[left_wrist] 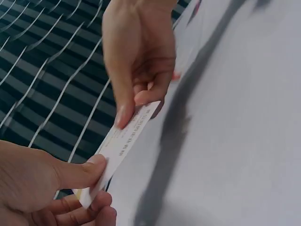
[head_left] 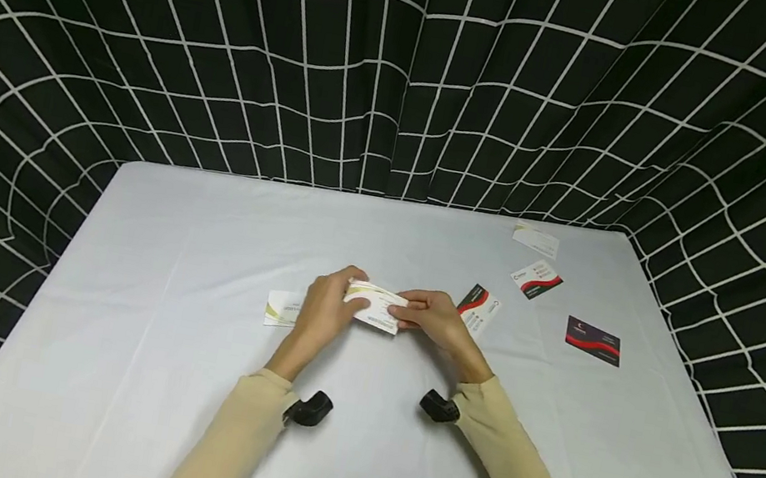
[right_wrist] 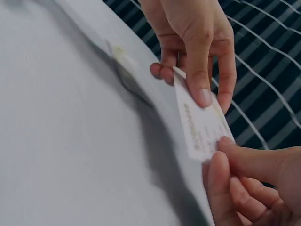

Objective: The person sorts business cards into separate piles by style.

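Observation:
Above the middle of the table, both hands hold white business cards (head_left: pixel 376 316) with a yellow-green curve and small print. Layered edges along the top suggest more than one card; the number cannot be told. My left hand (head_left: pixel 326 306) pinches the left end, thumb (left_wrist: pixel 87 174) on the printed face and fingers behind. At the opposite end, my right hand (head_left: pixel 441 318) pinches a corner between thumb and fingers (right_wrist: pixel 218 174). A similar white business card (head_left: pixel 280 308) lies on the table beside my left hand, partly hidden by it.
On the white-covered table (head_left: pixel 109 328), right of the hands, lie a red-black-white card (head_left: pixel 479 310), another like it (head_left: pixel 537 279), a dark card with a red stripe (head_left: pixel 593 340) and a white card (head_left: pixel 536 239) near the back edge. Black gridded curtain (head_left: pixel 397 64) surrounds the table.

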`<act>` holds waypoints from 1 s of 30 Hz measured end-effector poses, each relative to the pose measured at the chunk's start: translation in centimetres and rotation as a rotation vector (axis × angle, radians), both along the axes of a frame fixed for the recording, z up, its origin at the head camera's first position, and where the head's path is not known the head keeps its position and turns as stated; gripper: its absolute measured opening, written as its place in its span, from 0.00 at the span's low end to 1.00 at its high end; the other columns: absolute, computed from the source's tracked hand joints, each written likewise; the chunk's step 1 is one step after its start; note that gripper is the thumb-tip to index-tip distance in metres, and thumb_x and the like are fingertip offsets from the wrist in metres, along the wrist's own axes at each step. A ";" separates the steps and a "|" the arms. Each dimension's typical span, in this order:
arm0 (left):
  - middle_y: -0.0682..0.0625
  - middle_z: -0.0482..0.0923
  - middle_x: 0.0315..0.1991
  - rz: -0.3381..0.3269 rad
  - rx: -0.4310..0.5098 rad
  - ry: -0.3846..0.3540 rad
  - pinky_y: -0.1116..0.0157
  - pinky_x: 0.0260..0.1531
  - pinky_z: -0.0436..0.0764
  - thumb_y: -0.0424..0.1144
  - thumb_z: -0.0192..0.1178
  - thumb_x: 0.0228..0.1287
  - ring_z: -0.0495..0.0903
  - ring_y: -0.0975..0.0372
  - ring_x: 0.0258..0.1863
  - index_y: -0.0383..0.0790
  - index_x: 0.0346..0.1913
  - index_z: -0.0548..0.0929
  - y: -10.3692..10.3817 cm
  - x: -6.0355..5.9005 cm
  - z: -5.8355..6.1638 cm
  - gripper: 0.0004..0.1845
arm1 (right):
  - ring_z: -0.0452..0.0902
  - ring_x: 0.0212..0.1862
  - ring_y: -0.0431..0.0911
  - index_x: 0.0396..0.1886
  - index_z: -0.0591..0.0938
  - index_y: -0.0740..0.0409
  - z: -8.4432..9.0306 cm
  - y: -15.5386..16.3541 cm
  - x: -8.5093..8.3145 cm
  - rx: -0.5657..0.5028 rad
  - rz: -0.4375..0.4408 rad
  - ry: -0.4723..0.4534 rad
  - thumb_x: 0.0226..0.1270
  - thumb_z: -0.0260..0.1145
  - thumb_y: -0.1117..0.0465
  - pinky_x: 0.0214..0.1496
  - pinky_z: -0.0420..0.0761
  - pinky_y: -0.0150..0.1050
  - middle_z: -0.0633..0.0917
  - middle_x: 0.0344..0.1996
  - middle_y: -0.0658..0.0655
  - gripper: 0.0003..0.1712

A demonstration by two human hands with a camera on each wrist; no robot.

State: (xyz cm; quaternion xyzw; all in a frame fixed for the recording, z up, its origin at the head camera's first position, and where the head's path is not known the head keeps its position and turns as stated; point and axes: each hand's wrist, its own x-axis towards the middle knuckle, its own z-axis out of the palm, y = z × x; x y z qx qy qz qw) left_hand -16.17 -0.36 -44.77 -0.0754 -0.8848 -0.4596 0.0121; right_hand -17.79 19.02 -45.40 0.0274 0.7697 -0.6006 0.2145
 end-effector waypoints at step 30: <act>0.34 0.76 0.38 0.254 -0.256 -0.074 0.58 0.31 0.79 0.36 0.72 0.55 0.76 0.52 0.27 0.26 0.52 0.79 -9.5 2.6 -1.8 0.25 | 0.68 0.15 0.39 0.19 0.82 0.59 -1.3 -13.1 0.2 0.681 0.052 0.471 0.50 0.78 0.46 0.17 0.67 0.31 0.80 0.14 0.51 0.21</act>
